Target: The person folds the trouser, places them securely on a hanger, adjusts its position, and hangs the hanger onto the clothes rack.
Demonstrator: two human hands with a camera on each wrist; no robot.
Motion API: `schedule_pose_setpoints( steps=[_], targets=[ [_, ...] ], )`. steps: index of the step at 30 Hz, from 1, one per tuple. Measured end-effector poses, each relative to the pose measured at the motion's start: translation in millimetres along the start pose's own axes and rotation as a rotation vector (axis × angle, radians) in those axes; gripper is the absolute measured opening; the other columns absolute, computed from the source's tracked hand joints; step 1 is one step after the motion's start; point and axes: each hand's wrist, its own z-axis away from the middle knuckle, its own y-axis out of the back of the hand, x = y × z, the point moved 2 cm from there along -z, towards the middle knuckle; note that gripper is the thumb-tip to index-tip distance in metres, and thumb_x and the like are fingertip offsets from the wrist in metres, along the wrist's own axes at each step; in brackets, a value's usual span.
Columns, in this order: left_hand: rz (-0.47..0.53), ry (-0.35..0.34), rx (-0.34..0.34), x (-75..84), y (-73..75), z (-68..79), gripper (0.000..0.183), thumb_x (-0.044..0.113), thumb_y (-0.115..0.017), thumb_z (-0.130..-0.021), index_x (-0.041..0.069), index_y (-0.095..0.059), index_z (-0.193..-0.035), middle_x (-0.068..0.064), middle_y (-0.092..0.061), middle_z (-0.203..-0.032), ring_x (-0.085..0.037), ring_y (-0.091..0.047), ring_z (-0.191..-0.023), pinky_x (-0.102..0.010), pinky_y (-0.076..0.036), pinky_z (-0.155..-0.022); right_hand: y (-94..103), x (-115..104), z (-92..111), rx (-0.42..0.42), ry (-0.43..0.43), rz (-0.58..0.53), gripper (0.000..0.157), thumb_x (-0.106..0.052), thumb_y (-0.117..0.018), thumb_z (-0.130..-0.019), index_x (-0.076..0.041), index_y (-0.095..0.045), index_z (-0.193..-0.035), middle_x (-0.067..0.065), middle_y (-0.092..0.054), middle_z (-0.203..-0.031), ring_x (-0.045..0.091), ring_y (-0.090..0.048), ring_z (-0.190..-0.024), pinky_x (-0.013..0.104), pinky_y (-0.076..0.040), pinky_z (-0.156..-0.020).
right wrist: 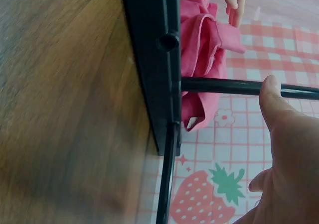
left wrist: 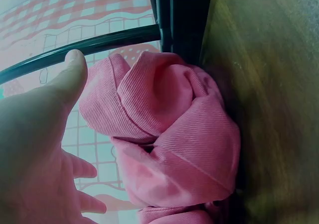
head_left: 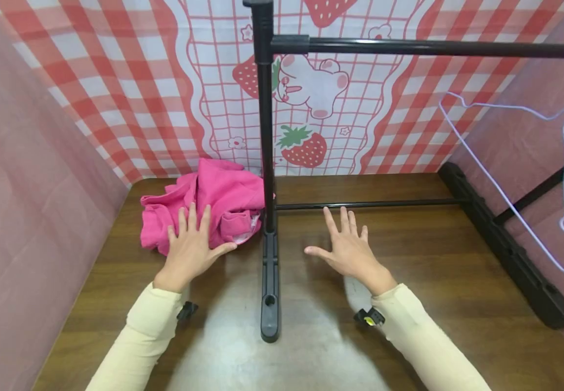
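A crumpled pink garment (head_left: 223,190) lies in a heap on the wooden table, left of the black rack's upright post (head_left: 265,136). My left hand (head_left: 190,252) is spread in front of the heap, fingers straight and holding nothing. In the left wrist view, folds of the ribbed pink cloth (left wrist: 174,134) show beyond the thumb, apart from it. On the other side of the post, my right hand (head_left: 352,252) is also spread, above the table and holding nothing. The right wrist view shows that hand's thumb (right wrist: 273,102) overlapping the post; contact cannot be told.
A lilac wire hanger (head_left: 506,203) hangs at the right. The rack's top bar (head_left: 433,48) runs across the back, a thin lower bar (head_left: 369,205) below it. Black feet stand on the table at the middle (head_left: 270,309) and right (head_left: 511,244). A checked strawberry cloth (head_left: 130,81) hangs behind.
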Motion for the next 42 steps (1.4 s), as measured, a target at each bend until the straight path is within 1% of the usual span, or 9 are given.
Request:
schedule_pose_setpoints(
  steps=[8, 15, 22, 24, 27, 30, 33, 37, 42],
  targets=[
    [-0.013, -0.025, 0.032, -0.5, 7.7, -1.5, 0.105, 0.067, -0.061, -0.082, 0.003, -0.017, -0.155, -0.029, -0.009, -0.16, -0.05, -0.006, -0.147, -0.074, -0.009, -0.112, 1.0, -11, 1, 0.006, 0.059, -0.014, 0.105, -0.074, -0.053, -0.083, -0.019, -0.004, -0.158, 0.026, -0.003, -0.161, 0.046, -0.002, -0.149, 0.072, -0.011, -0.112],
    [-0.038, -0.037, 0.046, -3.9, 18.8, -6.3, 0.104, 0.068, -0.058, -0.084, 0.003, -0.018, -0.154, -0.029, -0.011, -0.159, -0.053, -0.006, -0.146, -0.074, -0.009, -0.112, 3.1, -24, 0, 0.054, 0.124, -0.007, 0.101, -0.072, -0.054, -0.083, -0.021, -0.01, -0.158, 0.025, -0.013, -0.161, 0.046, -0.011, -0.148, 0.07, -0.02, -0.112],
    [-0.024, -0.023, 0.045, -11.0, 29.0, -12.8, 0.102, 0.067, -0.055, -0.086, 0.003, -0.016, -0.155, -0.031, -0.01, -0.159, -0.052, -0.003, -0.146, -0.075, -0.01, -0.111, 1.8, -37, 1, 0.06, 0.184, -0.026, 0.1, -0.07, -0.057, -0.083, -0.022, -0.011, -0.158, 0.023, -0.017, -0.161, 0.045, -0.017, -0.147, 0.066, -0.023, -0.113],
    [-0.014, -0.009, 0.051, -14.0, 31.4, -12.4, 0.101, 0.066, -0.056, -0.087, 0.003, -0.015, -0.155, -0.031, -0.01, -0.159, -0.053, -0.003, -0.146, -0.075, -0.01, -0.11, 3.4, -42, 1, 0.067, 0.215, -0.028, 0.101, -0.074, -0.054, -0.082, -0.021, -0.012, -0.157, 0.022, -0.019, -0.16, 0.045, -0.02, -0.147, 0.065, -0.025, -0.113],
    [0.003, 0.015, 0.061, -18.7, 34.0, -10.5, 0.101, 0.065, -0.057, -0.086, 0.003, -0.016, -0.154, -0.032, -0.01, -0.158, -0.053, -0.004, -0.146, -0.076, -0.009, -0.11, 6.4, -52, 1, 0.08, 0.275, -0.031, 0.105, -0.084, -0.039, -0.078, -0.019, -0.015, -0.157, 0.022, -0.022, -0.159, 0.045, -0.024, -0.146, 0.063, -0.029, -0.113],
    [0.007, 0.023, 0.066, -22.4, 37.7, -11.2, 0.101, 0.066, -0.057, -0.086, 0.003, -0.017, -0.154, -0.032, -0.009, -0.158, -0.053, -0.004, -0.146, -0.076, -0.008, -0.11, 8.5, -60, 0, 0.097, 0.333, -0.045, 0.109, -0.089, -0.027, -0.074, -0.018, -0.018, -0.157, 0.022, -0.026, -0.158, 0.045, -0.028, -0.144, 0.06, -0.032, -0.112],
    [0.0, 0.021, 0.079, -25.3, 40.8, -12.7, 0.101, 0.067, -0.056, -0.086, 0.002, -0.018, -0.154, -0.032, -0.01, -0.158, -0.054, -0.006, -0.145, -0.076, -0.011, -0.11, 8.8, -68, 0, 0.093, 0.391, -0.069, 0.107, -0.087, -0.027, -0.075, -0.018, -0.019, -0.156, 0.023, -0.029, -0.157, 0.044, -0.033, -0.142, 0.058, -0.036, -0.11],
    [0.009, 0.032, 0.109, -30.3, 44.3, -14.5, 0.098, 0.063, -0.058, -0.087, 0.001, -0.022, -0.152, -0.033, -0.013, -0.156, -0.055, -0.01, -0.144, -0.075, -0.015, -0.109, 6.5, -77, 0, 0.058, 0.468, -0.104, 0.103, -0.085, -0.029, -0.077, -0.02, -0.018, -0.157, 0.02, -0.03, -0.156, 0.039, -0.036, -0.141, 0.057, -0.041, -0.107],
    [0.015, 0.055, 0.122, -38.9, 49.2, -17.6, 0.096, 0.061, -0.059, -0.088, 0.0, -0.022, -0.152, -0.035, -0.015, -0.155, -0.055, -0.013, -0.142, -0.075, -0.017, -0.109, 2.8, -88, -5, 0.048, 0.528, -0.119, 0.105, -0.086, -0.027, -0.075, -0.021, -0.017, -0.157, 0.018, -0.03, -0.157, 0.035, -0.037, -0.141, 0.053, -0.042, -0.108]
  ],
)
